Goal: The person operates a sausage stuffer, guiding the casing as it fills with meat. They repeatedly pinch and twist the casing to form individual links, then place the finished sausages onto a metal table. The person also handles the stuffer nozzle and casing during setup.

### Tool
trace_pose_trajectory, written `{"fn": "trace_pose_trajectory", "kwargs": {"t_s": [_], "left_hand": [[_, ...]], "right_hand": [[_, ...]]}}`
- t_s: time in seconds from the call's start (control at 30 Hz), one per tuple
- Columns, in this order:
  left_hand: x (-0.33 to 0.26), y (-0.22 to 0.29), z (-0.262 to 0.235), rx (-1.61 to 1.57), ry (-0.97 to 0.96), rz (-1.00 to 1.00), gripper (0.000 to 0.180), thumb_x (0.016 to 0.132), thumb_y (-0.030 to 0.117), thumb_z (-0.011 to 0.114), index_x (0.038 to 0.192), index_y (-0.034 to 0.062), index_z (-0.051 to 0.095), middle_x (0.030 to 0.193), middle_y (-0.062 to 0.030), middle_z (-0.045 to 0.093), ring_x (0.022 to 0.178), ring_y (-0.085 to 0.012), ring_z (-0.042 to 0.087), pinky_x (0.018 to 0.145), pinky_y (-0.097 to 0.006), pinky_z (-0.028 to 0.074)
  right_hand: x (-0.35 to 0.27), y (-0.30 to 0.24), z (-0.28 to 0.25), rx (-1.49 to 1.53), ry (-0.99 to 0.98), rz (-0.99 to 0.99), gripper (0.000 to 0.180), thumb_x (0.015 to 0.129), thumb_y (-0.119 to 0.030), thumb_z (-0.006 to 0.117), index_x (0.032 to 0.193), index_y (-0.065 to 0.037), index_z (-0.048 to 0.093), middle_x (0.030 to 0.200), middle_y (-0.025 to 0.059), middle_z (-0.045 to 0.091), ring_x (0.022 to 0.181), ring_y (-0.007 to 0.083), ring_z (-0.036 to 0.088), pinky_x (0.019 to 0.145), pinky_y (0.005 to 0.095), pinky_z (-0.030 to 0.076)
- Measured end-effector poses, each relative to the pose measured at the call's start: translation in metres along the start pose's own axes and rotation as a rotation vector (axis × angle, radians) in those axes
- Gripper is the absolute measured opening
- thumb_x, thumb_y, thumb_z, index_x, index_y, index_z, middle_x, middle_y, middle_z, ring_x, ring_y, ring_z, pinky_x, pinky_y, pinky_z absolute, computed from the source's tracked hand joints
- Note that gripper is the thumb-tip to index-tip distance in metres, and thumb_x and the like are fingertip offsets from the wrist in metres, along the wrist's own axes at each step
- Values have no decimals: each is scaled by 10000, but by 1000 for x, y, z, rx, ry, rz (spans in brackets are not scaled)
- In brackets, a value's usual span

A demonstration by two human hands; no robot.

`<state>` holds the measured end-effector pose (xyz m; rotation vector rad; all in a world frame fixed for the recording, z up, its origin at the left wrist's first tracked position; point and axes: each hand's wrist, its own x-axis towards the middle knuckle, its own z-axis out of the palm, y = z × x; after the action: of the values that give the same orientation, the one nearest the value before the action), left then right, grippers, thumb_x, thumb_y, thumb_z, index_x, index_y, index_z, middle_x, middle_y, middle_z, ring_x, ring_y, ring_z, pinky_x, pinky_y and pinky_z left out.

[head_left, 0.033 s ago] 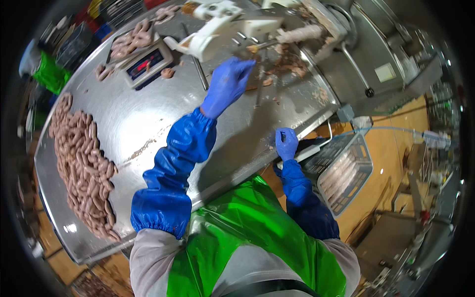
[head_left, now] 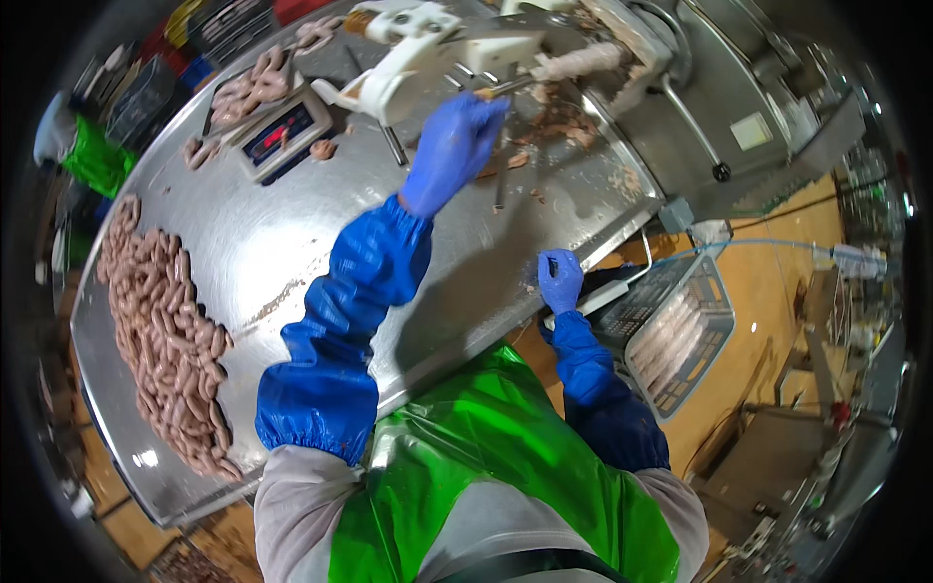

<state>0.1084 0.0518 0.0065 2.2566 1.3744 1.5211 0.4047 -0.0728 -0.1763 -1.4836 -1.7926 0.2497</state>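
Observation:
My left hand (head_left: 449,151), in a purple-blue glove and blue sleeve, reaches over the steel table toward a white machine part (head_left: 394,92). Its fingers are closed by a small orange-brown tip (head_left: 484,94); what they hold is hidden. Just beyond lies a pale filled casing (head_left: 581,62) on the nozzle of a filling machine (head_left: 649,58). At the table's near right edge, my right hand (head_left: 561,279) has its fingers curled, thumb and forefinger forming a small ring. I cannot make out what is in it. Scraps of meat (head_left: 575,133) lie beyond the left hand.
A large heap of linked sausages (head_left: 175,330) covers the left of the steel table (head_left: 292,379). A scale (head_left: 279,136) stands at the back with sausages (head_left: 255,87) beside it. Right of the table, a grey crate (head_left: 714,335) holds pale long sausages. A lever (head_left: 695,131) juts from the machine.
My left hand has shifted slightly to the right, its fingers a little farther forward. The right hand stays nearly where it was, and the whole view has tilted slightly.

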Motion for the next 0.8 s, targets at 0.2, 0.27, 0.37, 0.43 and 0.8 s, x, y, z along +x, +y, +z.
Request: {"fn": "trace_pose_trajectory", "kwargs": {"t_s": [0.2, 0.27, 0.37, 0.43, 0.8], "left_hand": [[129, 12, 50, 230, -211, -31, 199, 823, 252, 646, 869, 74, 721, 785, -195, 644, 774, -365, 645, 701, -447, 514], [132, 13, 50, 317, -302, -126, 262, 824, 309, 640, 849, 62, 724, 788, -202, 656, 765, -371, 653, 704, -451, 517], [124, 9, 19, 506, -423, -193, 363, 840, 401, 623, 828, 54, 728, 800, -207, 662, 756, -388, 651, 700, -464, 512], [125, 8, 6, 615, -528, -182, 347, 845, 380, 613, 812, 51, 720, 800, -209, 663, 759, -390, 651, 700, -469, 513], [64, 13, -10, 726, -497, -206, 214, 892, 235, 517, 900, 41, 608, 724, -200, 649, 684, -385, 654, 625, -497, 515]], "right_hand": [[6, -10, 2, -34, 39, -23, 141, 805, -193, 698, 755, -81, 626, 831, 93, 636, 815, 303, 607, 780, 415, 488], [6, -9, 2, -31, 61, -37, 143, 801, -189, 698, 744, -83, 621, 824, 92, 632, 811, 305, 605, 777, 415, 488], [5, -7, 5, -13, 42, -36, 139, 798, -182, 697, 736, -85, 618, 816, 93, 629, 816, 306, 606, 770, 412, 489], [12, -12, 4, 8, 18, -8, 139, 796, -181, 697, 737, -82, 618, 810, 97, 627, 811, 309, 607, 761, 411, 490], [330, -16, -12, 1282, -263, 536, 314, 929, -330, 588, 1136, -97, 628, 936, 14, 632, 859, 144, 591, 776, 304, 480]]}}
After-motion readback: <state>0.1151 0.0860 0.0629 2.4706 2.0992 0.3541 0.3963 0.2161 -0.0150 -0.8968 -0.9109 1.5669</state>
